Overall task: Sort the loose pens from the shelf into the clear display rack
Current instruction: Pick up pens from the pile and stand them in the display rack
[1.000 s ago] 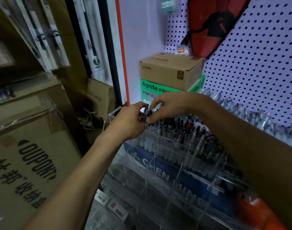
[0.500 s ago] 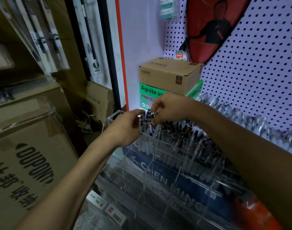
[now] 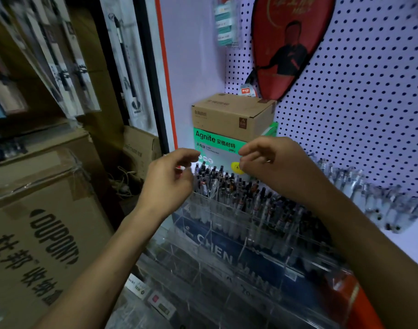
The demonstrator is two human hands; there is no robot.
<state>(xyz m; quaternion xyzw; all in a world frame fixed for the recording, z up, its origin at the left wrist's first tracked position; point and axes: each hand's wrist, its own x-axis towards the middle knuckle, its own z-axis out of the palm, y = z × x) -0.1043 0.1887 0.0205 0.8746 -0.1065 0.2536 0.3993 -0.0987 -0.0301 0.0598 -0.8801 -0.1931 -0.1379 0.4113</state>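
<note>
A clear tiered display rack [image 3: 229,252] stands below me, its top row packed with several dark-capped pens [image 3: 229,186] standing upright. My left hand [image 3: 170,184] hovers just left of the row's left end, fingers loosely curled, holding nothing. My right hand [image 3: 272,162] hangs above the same pens, fingers relaxed and empty. Both hands are apart from the pens. More clear-barrelled pens [image 3: 369,198] lie in a row along the pegboard to the right.
A brown carton [image 3: 231,112] sits on a green Agnite box [image 3: 215,146] behind the rack. Large cardboard boxes [image 3: 37,233] fill the left side. A red paddle cover [image 3: 288,43] hangs on the dotted pegboard [image 3: 369,91]. Price labels [image 3: 155,298] line the shelf edge.
Both hands were pinching a bunch of pens at the row's left end; now they have let go and lifted apart, and the pens stand in the rack.
</note>
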